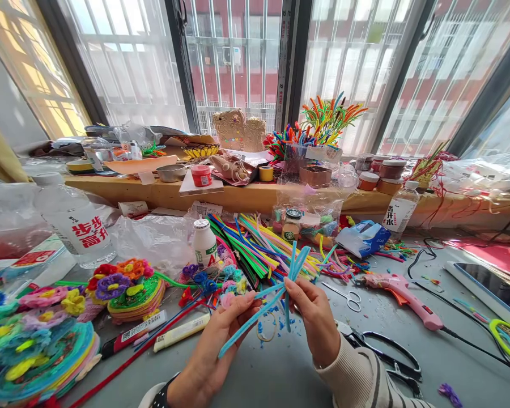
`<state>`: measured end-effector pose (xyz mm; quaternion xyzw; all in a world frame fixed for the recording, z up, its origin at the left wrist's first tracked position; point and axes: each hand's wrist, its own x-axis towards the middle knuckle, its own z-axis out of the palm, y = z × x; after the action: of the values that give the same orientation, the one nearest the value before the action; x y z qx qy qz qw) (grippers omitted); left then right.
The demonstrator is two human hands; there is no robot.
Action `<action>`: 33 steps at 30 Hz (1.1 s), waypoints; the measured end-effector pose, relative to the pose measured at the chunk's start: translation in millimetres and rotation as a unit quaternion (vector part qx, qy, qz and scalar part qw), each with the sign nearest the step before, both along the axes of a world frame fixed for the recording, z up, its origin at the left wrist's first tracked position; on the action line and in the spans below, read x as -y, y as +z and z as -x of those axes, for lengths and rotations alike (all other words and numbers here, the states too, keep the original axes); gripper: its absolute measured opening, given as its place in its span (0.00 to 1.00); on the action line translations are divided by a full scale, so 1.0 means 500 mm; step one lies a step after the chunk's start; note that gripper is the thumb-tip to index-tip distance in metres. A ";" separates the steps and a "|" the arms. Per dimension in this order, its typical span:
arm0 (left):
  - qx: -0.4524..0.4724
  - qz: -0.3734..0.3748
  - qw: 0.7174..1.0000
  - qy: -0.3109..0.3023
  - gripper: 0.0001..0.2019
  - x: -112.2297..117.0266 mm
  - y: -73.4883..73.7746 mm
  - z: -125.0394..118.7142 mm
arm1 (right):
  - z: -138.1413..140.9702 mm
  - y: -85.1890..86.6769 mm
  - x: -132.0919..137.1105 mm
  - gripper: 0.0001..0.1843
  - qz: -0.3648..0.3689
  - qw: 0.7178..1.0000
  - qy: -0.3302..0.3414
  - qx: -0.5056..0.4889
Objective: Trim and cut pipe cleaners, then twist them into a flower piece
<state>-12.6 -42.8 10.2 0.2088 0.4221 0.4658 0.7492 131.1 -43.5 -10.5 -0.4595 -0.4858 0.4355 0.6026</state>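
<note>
Both hands hold a bunch of light blue pipe cleaners (pixel 289 271) over the grey table (pixel 280 368). My left hand (pixel 221 340) is closed on the lower ends, which slant down to the left. My right hand (pixel 314 317) pinches the bunch where the stems cross, and the upper ends fan upward. Just behind lies a heap of coloured pipe cleaners (pixel 255 243). Small blue scraps lie on the table below my hands.
A pink glue gun (pixel 402 292) with black cord lies right, small scissors (pixel 351 297) near it, black scissors (pixel 391 357) by my right sleeve. Finished pipe-cleaner flowers (pixel 127 283) are stacked left. Bottles (pixel 74 221), a tablet (pixel 488 286) and a cluttered wooden sill (pixel 238 195) surround.
</note>
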 end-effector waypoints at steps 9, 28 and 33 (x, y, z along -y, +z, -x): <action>-0.125 -0.124 0.984 -0.015 0.06 -0.006 0.016 0.014 | -0.038 0.026 -0.011 0.18 -0.033 0.987 0.085 0.135; -0.433 -0.545 0.710 -0.107 0.04 -0.015 0.007 0.054 | -0.074 0.040 -0.021 0.18 -0.048 0.965 0.159 0.203; -0.404 -0.521 0.735 -0.157 0.03 -0.009 0.022 0.053 | -0.082 0.045 -0.021 0.19 -0.055 0.964 0.151 0.210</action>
<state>-39.2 -38.2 21.3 0.7984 0.3375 0.3607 0.3443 171.9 -32.8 11.9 -0.4282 -0.6885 0.3874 0.4387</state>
